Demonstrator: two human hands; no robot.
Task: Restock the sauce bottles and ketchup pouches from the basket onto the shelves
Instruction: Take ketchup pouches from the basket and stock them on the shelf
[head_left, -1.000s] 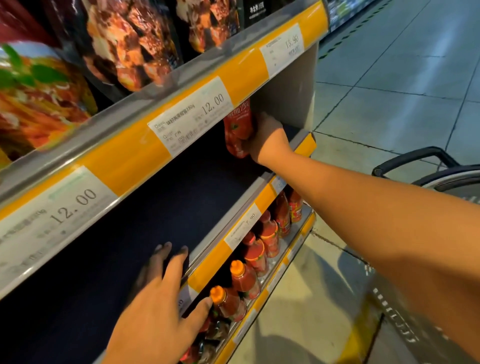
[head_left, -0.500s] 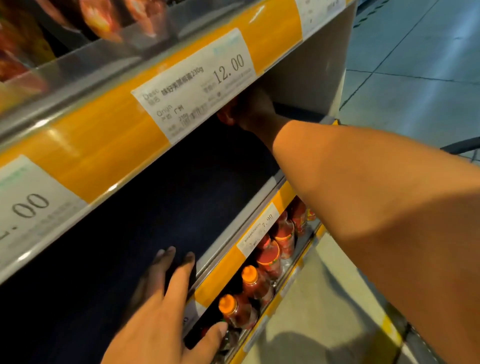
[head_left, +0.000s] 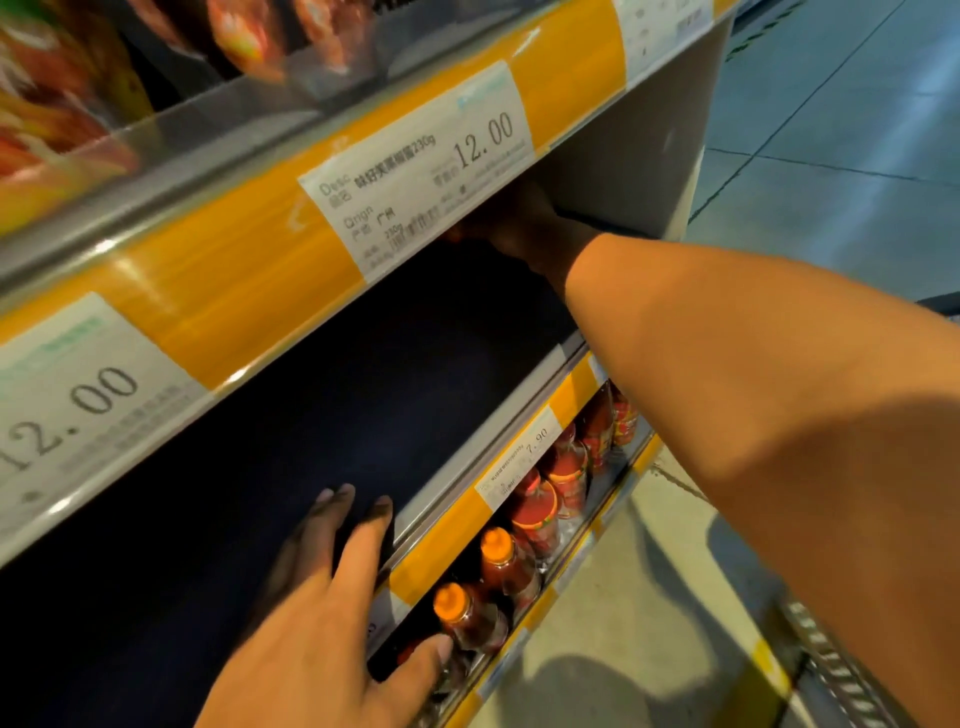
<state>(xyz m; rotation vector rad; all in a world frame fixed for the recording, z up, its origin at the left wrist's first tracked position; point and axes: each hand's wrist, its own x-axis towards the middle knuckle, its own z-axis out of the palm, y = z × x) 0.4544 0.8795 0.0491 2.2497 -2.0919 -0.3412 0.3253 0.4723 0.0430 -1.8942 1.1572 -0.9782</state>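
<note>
Deep under the orange shelf edge (head_left: 249, 280), right hand (head_left: 524, 228) reached into the dark middle shelf (head_left: 363, 415), fingers hidden behind a 12.00 price tag (head_left: 415, 166); grip impossible to tell, only a sliver of red beside the knuckles, too dim to name. Lower down, left hand (head_left: 322, 623) lay flat with fingers spread on that shelf's front lip, holding nothing. Below it stood sauce bottles (head_left: 514, 540) with orange caps in a row on the bottom shelf, behind a 7.90 tag (head_left: 519, 457). Blurred pouches (head_left: 62, 104) above.
</note>
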